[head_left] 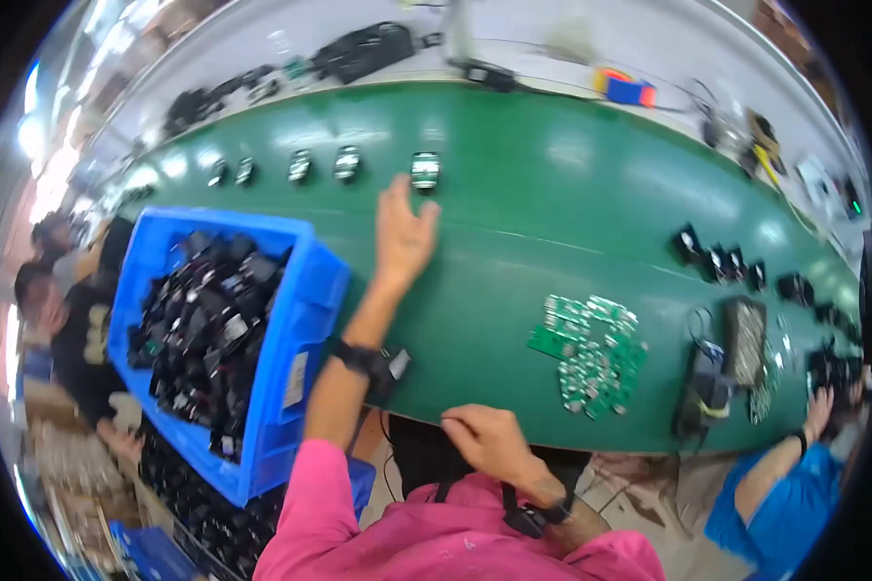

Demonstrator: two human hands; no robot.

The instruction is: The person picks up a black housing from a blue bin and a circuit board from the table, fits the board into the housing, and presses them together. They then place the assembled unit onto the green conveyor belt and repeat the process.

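My left hand (pixel 404 235) reaches forward over the green table (pixel 475 320), thumb and fingers apart and nothing in it. Just past its fingertips lies a small dark-cased device with a pale green circuit board face (pixel 425 170); whether the fingers touch it I cannot tell. To its left, similar devices (pixel 347 163) stand in a spaced row. My right hand (pixel 489 441) is curled closed at the table's near edge, its palm hidden. Several loose green circuit boards (pixel 596 358) are heaped in front of it to the right.
A blue bin (pixel 322 281) full of black parts stands at the left. At the right are a dark power adapter (pixel 704 392), a dark block (pixel 744 341) and black housings (pixel 715 259). A person in blue (pixel 775 499) works there; another person (pixel 77 329) is beyond the bin.
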